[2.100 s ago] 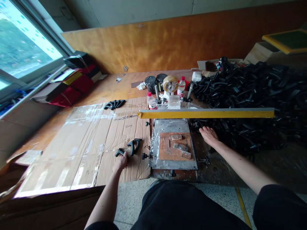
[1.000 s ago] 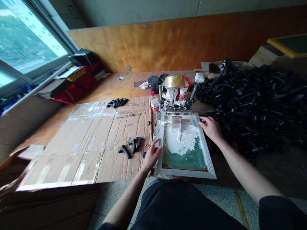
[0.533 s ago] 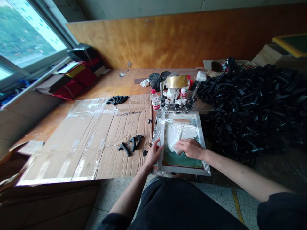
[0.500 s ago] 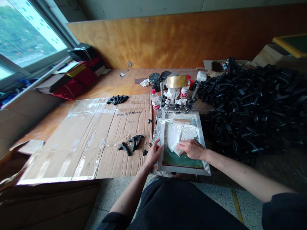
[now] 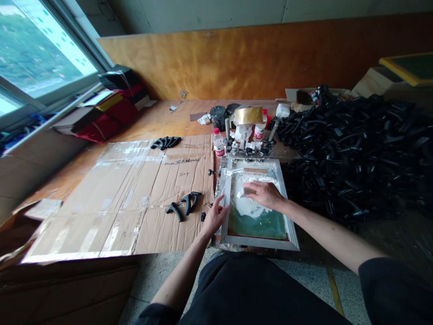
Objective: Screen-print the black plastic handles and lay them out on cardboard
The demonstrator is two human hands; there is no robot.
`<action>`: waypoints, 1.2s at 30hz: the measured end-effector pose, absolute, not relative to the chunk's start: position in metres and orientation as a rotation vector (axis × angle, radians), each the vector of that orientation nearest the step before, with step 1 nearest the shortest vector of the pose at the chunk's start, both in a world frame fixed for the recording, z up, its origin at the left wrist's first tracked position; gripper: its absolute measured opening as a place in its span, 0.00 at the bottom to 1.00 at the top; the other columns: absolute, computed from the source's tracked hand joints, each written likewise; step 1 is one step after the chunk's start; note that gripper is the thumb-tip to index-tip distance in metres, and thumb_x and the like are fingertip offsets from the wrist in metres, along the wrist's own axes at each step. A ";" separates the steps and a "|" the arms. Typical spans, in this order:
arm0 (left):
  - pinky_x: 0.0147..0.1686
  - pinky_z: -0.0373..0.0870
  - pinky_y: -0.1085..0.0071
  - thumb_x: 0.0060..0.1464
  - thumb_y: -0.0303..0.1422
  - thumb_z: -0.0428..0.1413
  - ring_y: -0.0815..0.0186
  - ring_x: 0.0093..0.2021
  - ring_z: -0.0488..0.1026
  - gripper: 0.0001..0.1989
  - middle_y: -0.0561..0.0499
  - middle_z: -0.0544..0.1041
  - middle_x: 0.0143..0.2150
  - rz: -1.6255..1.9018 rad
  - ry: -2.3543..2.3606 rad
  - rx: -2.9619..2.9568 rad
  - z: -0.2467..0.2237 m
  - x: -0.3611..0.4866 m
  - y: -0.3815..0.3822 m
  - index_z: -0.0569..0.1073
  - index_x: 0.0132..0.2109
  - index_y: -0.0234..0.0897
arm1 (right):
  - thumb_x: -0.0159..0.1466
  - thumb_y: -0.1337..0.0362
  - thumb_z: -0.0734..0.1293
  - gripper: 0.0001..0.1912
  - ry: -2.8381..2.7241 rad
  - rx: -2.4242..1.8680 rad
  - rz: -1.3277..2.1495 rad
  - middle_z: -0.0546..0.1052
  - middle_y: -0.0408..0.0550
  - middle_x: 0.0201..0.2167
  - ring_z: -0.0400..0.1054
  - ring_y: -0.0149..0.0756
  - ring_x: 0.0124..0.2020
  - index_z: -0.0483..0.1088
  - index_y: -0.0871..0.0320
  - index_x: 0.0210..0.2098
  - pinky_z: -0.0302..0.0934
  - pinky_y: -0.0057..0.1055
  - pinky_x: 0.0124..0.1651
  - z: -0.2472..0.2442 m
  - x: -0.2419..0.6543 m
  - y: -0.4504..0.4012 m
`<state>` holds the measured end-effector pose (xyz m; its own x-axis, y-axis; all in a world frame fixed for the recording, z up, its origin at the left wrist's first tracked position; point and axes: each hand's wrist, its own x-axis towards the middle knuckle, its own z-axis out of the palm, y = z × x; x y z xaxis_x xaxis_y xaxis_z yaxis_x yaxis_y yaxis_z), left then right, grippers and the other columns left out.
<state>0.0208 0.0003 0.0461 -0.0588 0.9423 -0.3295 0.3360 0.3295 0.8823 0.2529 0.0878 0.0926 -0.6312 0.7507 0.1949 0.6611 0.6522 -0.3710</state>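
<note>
A silkscreen frame with silver metal edges lies in front of me, its green mesh partly covered with white ink. Over the ink, my right hand is closed on a small flat scraper, which is smeared white at its left end. My left hand is at the left edge of the frame, thumb and fingers apart, with the thumb touching or very near the metal. A brown wooden strip lies near the far end of the frame.
Flattened cardboard covers the table to the left, with black curved handles on it and several more farther back. A big heap of black parts fills the right. Behind the frame stand clamps, a red-capped bottle and a tape roll.
My right hand has moved away from me with the scraper, from the near edge of the white ink to its middle. My left hand has stayed at the frame's left edge.
</note>
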 end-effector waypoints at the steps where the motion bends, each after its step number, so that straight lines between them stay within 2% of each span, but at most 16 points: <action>1: 0.24 0.56 0.76 0.55 0.49 0.54 0.72 0.22 0.60 0.34 0.58 0.66 0.24 0.778 1.555 1.167 0.053 0.019 0.001 0.61 0.65 0.40 | 0.60 0.61 0.71 0.22 -2.485 -1.185 0.356 0.78 0.43 0.42 0.72 0.36 0.37 0.70 0.46 0.55 0.64 0.30 0.36 0.101 0.249 0.104; 4: 0.22 0.56 0.76 0.55 0.52 0.53 0.73 0.21 0.58 0.34 0.59 0.64 0.23 0.867 1.432 1.097 0.082 0.016 0.002 0.63 0.64 0.39 | 0.60 0.57 0.71 0.30 -2.333 -1.354 0.370 0.78 0.43 0.41 0.72 0.37 0.36 0.63 0.43 0.61 0.64 0.31 0.36 0.124 0.259 0.153; 6: 0.22 0.57 0.76 0.57 0.54 0.50 0.73 0.22 0.60 0.31 0.57 0.65 0.23 0.963 1.380 1.033 0.105 0.016 0.007 0.70 0.57 0.37 | 0.63 0.54 0.66 0.25 -2.164 -1.474 0.441 0.78 0.44 0.36 0.71 0.35 0.33 0.65 0.47 0.60 0.63 0.31 0.36 0.131 0.288 0.176; 8: 0.22 0.60 0.75 0.58 0.56 0.45 0.72 0.23 0.64 0.30 0.53 0.70 0.26 1.078 1.302 0.976 0.129 0.019 0.017 0.74 0.50 0.37 | 0.67 0.55 0.61 0.19 -1.933 -1.633 0.471 0.78 0.46 0.33 0.70 0.35 0.33 0.70 0.54 0.54 0.62 0.31 0.38 0.127 0.327 0.185; 10: 0.26 0.66 0.74 0.58 0.57 0.44 0.69 0.27 0.69 0.29 0.50 0.75 0.34 1.232 1.197 0.978 0.150 0.024 0.034 0.73 0.49 0.38 | 0.68 0.57 0.57 0.18 -1.763 -1.792 0.460 0.77 0.51 0.33 0.70 0.36 0.34 0.73 0.61 0.45 0.62 0.33 0.40 0.111 0.358 0.178; 12: 0.32 0.71 0.72 0.58 0.55 0.46 0.66 0.36 0.74 0.28 0.47 0.76 0.42 1.372 1.107 1.038 0.168 0.031 0.054 0.71 0.51 0.38 | 0.68 0.56 0.58 0.18 -1.724 -1.878 0.490 0.77 0.52 0.32 0.69 0.37 0.33 0.73 0.62 0.39 0.62 0.34 0.39 0.086 0.367 0.158; 15: 0.37 0.73 0.70 0.60 0.54 0.46 0.63 0.44 0.74 0.26 0.44 0.76 0.45 1.479 1.054 1.067 0.179 0.041 0.075 0.70 0.51 0.37 | 0.65 0.52 0.63 0.16 -2.008 -1.750 0.577 0.76 0.49 0.32 0.69 0.37 0.34 0.72 0.58 0.33 0.62 0.33 0.40 0.046 0.338 0.116; 18: 0.35 0.73 0.70 0.59 0.54 0.46 0.64 0.42 0.76 0.27 0.43 0.77 0.46 1.509 1.122 0.909 0.162 0.055 0.066 0.68 0.54 0.37 | 0.64 0.57 0.66 0.11 -2.366 -1.575 0.430 0.75 0.52 0.36 0.67 0.41 0.42 0.69 0.58 0.31 0.60 0.35 0.45 0.024 0.292 0.082; 21: 0.34 0.74 0.67 0.55 0.55 0.52 0.58 0.42 0.77 0.30 0.37 0.78 0.48 1.050 1.159 0.693 0.118 0.074 0.027 0.69 0.52 0.34 | 0.66 0.64 0.63 0.07 -2.365 -1.711 0.299 0.74 0.54 0.33 0.67 0.43 0.40 0.67 0.59 0.32 0.59 0.35 0.43 0.027 0.256 0.053; 23: 0.36 0.74 0.64 0.54 0.54 0.54 0.54 0.46 0.76 0.28 0.35 0.76 0.52 0.784 1.100 0.529 0.088 0.086 -0.002 0.71 0.50 0.34 | 0.68 0.65 0.61 0.06 -2.343 -1.671 0.273 0.74 0.53 0.32 0.66 0.43 0.39 0.66 0.59 0.34 0.59 0.35 0.41 0.035 0.238 0.033; 25: 0.37 0.75 0.64 0.54 0.52 0.55 0.55 0.46 0.77 0.24 0.37 0.77 0.50 0.803 1.081 0.374 0.067 0.092 -0.023 0.71 0.45 0.35 | 0.68 0.65 0.60 0.06 -2.417 -1.415 0.297 0.73 0.51 0.33 0.66 0.42 0.40 0.65 0.58 0.34 0.59 0.35 0.43 0.042 0.226 0.018; 28: 0.32 0.75 0.69 0.54 0.48 0.57 0.60 0.38 0.79 0.20 0.40 0.78 0.45 0.972 1.192 0.292 0.049 0.070 -0.035 0.70 0.41 0.34 | 0.69 0.65 0.60 0.07 -2.479 -1.207 0.423 0.73 0.48 0.34 0.67 0.37 0.39 0.65 0.57 0.33 0.60 0.32 0.44 0.045 0.235 0.025; 30: 0.28 0.74 0.71 0.54 0.49 0.56 0.63 0.33 0.79 0.21 0.40 0.78 0.45 1.035 1.357 0.361 0.037 0.029 -0.035 0.69 0.41 0.33 | 0.69 0.67 0.60 0.07 -2.403 -1.462 0.426 0.74 0.48 0.36 0.68 0.35 0.38 0.66 0.58 0.35 0.60 0.30 0.41 0.044 0.265 0.055; 32: 0.26 0.74 0.71 0.55 0.51 0.52 0.65 0.28 0.78 0.23 0.41 0.79 0.41 1.059 1.609 0.422 0.021 -0.026 -0.037 0.69 0.40 0.33 | 0.67 0.70 0.59 0.06 -2.266 -1.888 0.286 0.74 0.53 0.40 0.69 0.37 0.39 0.68 0.60 0.41 0.60 0.30 0.40 0.041 0.304 0.095; 34: 0.25 0.74 0.70 0.57 0.53 0.48 0.65 0.25 0.76 0.23 0.44 0.79 0.32 0.993 1.910 0.408 -0.001 -0.081 -0.040 0.68 0.39 0.34 | 0.66 0.70 0.60 0.13 -2.189 -2.235 0.184 0.73 0.57 0.42 0.70 0.39 0.40 0.66 0.61 0.50 0.60 0.31 0.39 0.036 0.339 0.129; 36: 0.24 0.73 0.69 0.59 0.52 0.42 0.64 0.23 0.74 0.24 0.44 0.76 0.26 0.777 2.141 0.419 -0.021 -0.123 -0.044 0.67 0.37 0.34 | 0.66 0.68 0.60 0.21 -2.216 -2.396 0.179 0.73 0.58 0.43 0.71 0.40 0.39 0.60 0.59 0.59 0.60 0.31 0.37 0.031 0.360 0.150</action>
